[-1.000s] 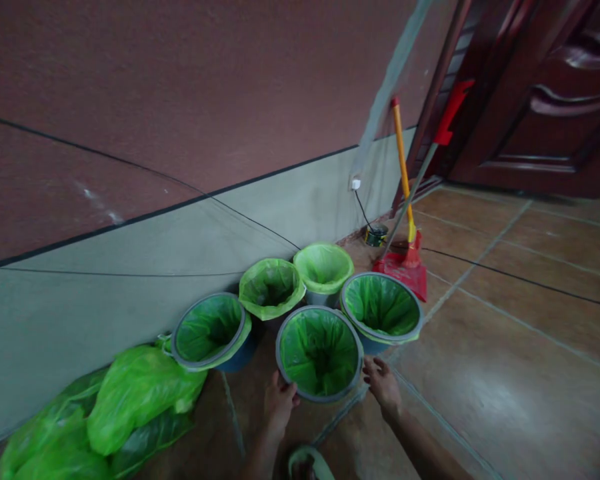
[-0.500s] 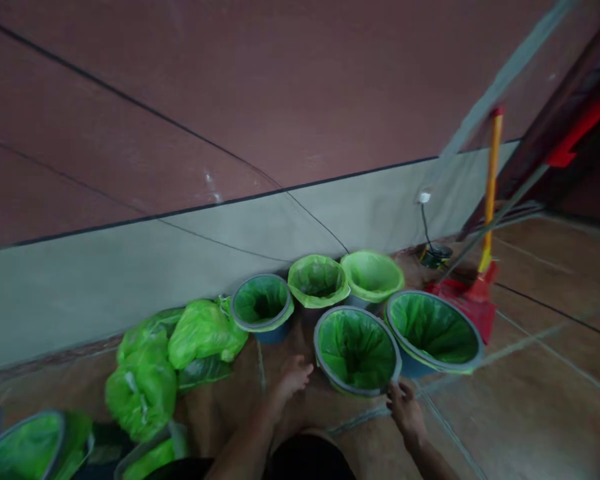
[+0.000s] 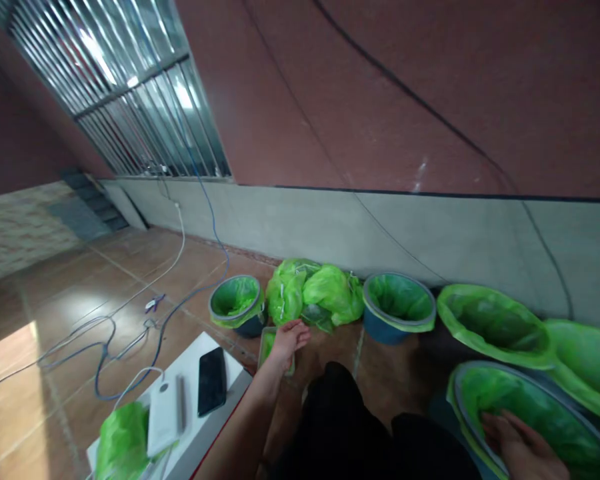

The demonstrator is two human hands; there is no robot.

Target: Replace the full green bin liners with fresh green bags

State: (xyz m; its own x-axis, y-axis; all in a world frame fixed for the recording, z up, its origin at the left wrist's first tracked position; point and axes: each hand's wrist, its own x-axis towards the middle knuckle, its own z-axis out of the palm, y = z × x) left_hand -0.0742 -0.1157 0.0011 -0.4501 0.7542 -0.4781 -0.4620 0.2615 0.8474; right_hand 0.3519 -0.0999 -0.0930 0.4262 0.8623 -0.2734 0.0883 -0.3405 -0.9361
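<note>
My left hand hangs in mid-air, loosely open with nothing in it. Under and behind it is a small rectangular container with green inside. My right hand is over the mouth of a round trash bin lined with a green bag. Its fingers are loosely bent, and I see nothing between them; whether they touch the liner I cannot make out. Beyond that bin, two more bins have green liners folded over their rims. Another lined bin stands by the wall.
Filled green bags lie against the wall, beside a lined bin. At lower left, a white box carries a phone, a white power bank and a green plastic roll. Cables trail over the tiles.
The view has swung left, bringing in the white box, cables and barred window. My right hand has left the bin's near rim and is over its mouth. My left hand is farther from that bin.
</note>
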